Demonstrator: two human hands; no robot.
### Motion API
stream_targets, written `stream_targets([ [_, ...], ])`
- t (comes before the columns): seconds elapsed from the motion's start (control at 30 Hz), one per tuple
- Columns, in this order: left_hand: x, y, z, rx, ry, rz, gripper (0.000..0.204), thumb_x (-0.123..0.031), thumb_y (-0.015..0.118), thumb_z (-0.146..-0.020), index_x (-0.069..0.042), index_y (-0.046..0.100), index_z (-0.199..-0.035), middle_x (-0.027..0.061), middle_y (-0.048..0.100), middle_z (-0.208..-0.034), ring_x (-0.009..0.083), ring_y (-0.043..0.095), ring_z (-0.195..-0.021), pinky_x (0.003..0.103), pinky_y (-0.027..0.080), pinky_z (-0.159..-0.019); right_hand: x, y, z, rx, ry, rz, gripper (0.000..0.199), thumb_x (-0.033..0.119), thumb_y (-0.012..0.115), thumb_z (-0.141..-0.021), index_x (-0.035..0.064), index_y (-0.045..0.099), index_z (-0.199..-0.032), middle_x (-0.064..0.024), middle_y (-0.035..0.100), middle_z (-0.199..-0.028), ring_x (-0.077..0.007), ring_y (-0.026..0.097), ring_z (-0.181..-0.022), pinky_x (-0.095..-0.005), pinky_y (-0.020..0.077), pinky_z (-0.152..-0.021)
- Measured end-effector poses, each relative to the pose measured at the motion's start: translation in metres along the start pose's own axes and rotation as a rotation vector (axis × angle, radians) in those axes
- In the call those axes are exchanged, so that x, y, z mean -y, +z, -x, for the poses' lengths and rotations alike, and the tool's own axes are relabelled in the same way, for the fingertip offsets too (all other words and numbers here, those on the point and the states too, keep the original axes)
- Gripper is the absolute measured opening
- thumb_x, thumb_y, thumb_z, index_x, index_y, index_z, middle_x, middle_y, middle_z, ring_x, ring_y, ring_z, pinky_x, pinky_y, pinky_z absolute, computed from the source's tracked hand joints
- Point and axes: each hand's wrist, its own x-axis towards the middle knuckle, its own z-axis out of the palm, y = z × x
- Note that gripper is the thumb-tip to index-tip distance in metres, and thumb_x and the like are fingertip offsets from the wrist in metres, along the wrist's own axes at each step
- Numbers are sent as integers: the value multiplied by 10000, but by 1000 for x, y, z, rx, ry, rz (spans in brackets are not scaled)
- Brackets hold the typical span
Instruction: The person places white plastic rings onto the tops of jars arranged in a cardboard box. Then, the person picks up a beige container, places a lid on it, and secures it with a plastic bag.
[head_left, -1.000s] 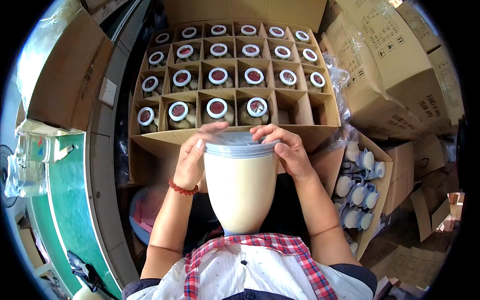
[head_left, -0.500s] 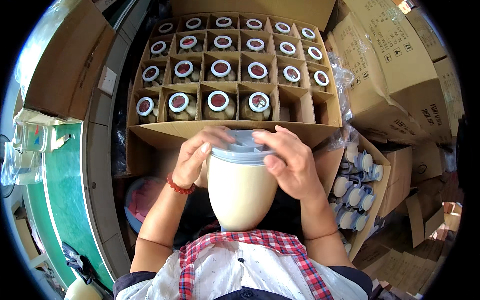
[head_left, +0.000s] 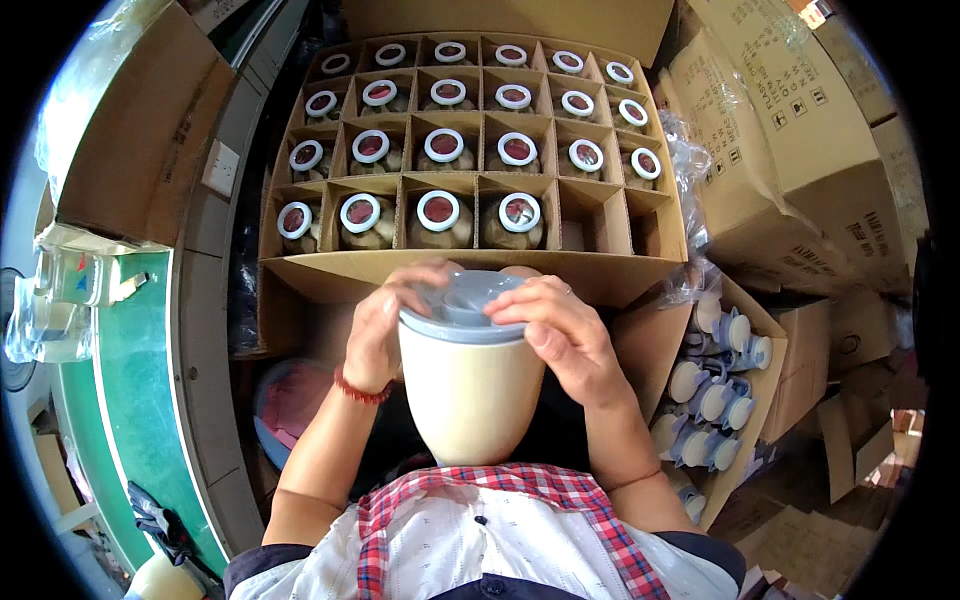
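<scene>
Both hands press grey lid (head_left: 462, 303) onto cream jar (head_left: 470, 395): left hand (head_left: 380, 325), right hand (head_left: 560, 335) grasping rim. Risk: lid seats crooked; jar, unsupported below, slips toward divided carton (head_left: 640, 262).

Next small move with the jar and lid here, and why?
Probably press the grey lid down evenly onto the cream jar to seat it. Both hands are on it: left hand grips the rim from its side, right hand lies over the top. Whether it is fully seated cannot be told. Two cells at the right end of the divided box's near row look empty.
</scene>
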Motion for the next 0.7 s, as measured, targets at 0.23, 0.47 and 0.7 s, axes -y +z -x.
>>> stream_targets([
  [0.23,-57,52,-38,199,141,-582,322,-268,518,-912,11,656,-995,167,621,-1103,324,521,-1128,408,377,-974,-83,-27,-31,-20,463,-952,547,408,323,-994,-42,544,-1215,-173,597,-1202,-244,564,-1119,-338,396,-1003],
  [0.47,-53,37,-41,441,261,-640,181,-201,593,-858,-60,705,-878,87,679,-932,266,579,-1025,442,340,-1000,-33,-29,-22,289,657,-537,514,336,286,-1019,-52,457,-1309,-194,524,-1299,-282,532,-1163,-365,370,-1044],
  [0.7,-9,-7,-15,130,-136,52,282,-231,481,-959,-28,663,-888,158,631,-1118,343,489,-1201,472,316,-1051,15,-45,-12,227,471,354,521,422,315,-994,18,555,-1219,-258,554,-1224,-376,557,-1110,-401,457,-934],
])
